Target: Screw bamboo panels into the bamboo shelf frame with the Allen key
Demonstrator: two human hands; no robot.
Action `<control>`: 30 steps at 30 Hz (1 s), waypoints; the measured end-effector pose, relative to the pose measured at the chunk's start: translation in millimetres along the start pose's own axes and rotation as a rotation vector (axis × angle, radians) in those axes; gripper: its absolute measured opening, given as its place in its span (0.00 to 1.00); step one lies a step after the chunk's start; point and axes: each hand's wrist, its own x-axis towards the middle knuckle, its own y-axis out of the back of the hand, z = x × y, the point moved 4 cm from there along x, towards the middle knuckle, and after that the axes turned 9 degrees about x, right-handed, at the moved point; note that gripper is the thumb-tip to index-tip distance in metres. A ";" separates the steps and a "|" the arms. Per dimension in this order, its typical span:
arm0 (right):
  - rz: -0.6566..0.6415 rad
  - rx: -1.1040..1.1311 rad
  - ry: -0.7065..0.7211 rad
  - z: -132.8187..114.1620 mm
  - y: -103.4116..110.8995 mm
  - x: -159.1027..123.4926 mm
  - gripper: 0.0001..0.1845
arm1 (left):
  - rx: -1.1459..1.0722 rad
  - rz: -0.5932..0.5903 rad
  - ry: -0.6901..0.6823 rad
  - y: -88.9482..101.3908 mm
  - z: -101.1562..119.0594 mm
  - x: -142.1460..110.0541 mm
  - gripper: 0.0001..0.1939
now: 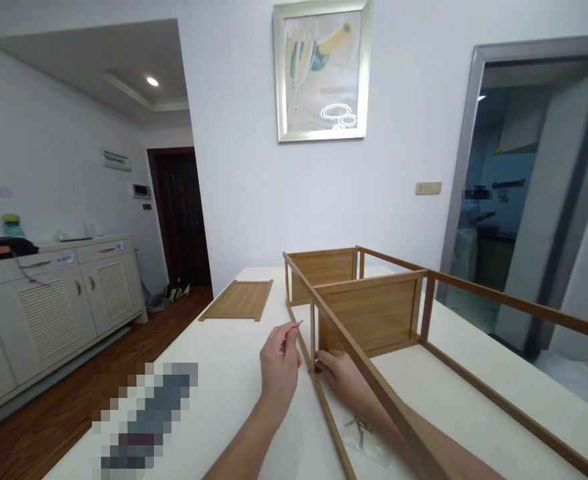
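Note:
A wooden shelf frame (330,316) lies on its side on the white table, with slatted-looking wooden panels (374,312) set between its rails. My left hand (280,353) is closed in a pinch on a small, thin, screw-like metal piece (300,323), just left of the frame. Inside the frame, my right hand (343,375) has its fingers curled at the joint of a panel and the lower rail; its fingertips are partly hidden by the wood. Near my right forearm lies a clear plastic bag (374,453) with several bolts (359,425).
A loose wooden panel (239,299) lies flat at the table's far left. A blurred dark item (154,413) rests on the white table (214,400) at the near left. Through the doorway on the right a person (469,217) stands in another room.

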 end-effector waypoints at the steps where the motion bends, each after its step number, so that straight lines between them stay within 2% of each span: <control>1: -0.025 -0.073 -0.008 -0.6 -1.8 1.1 0.13 | -0.004 0.002 0.024 0.9 -0.8 1.1 0.21; 3: -0.063 -0.149 -0.014 -0.8 -4.5 3.1 0.13 | -0.017 0.006 0.075 2.5 -1.3 3.6 0.22; 6: -0.080 -0.149 -0.024 2.0 -6.9 4.5 0.14 | -0.074 0.045 0.134 6.9 4.1 10.6 0.22; 11: -0.102 -0.111 -0.046 10.6 -12.0 4.2 0.15 | -0.112 0.055 0.128 14.9 32.1 36.8 0.19; 15: -0.100 -0.088 -0.058 15.6 -15.6 3.0 0.15 | 0.045 -0.009 0.079 18.4 54.9 65.9 0.14; 19: -0.105 -0.059 -0.051 18.3 -17.7 1.5 0.14 | 0.230 -0.154 0.051 19.0 64.9 85.2 0.08; 23: -0.101 -0.039 -0.052 17.6 -16.5 1.8 0.15 | 0.356 -0.297 0.068 24.0 68.1 89.0 0.05; 28: -0.060 -0.007 -0.046 6.1 -13.8 -1.6 0.15 | 0.314 -0.326 0.140 30.7 72.3 91.3 0.04; 30: 0.037 0.026 -0.003 -2.6 -4.6 -4.7 0.15 | 0.310 -0.340 0.137 31.3 74.6 93.1 0.04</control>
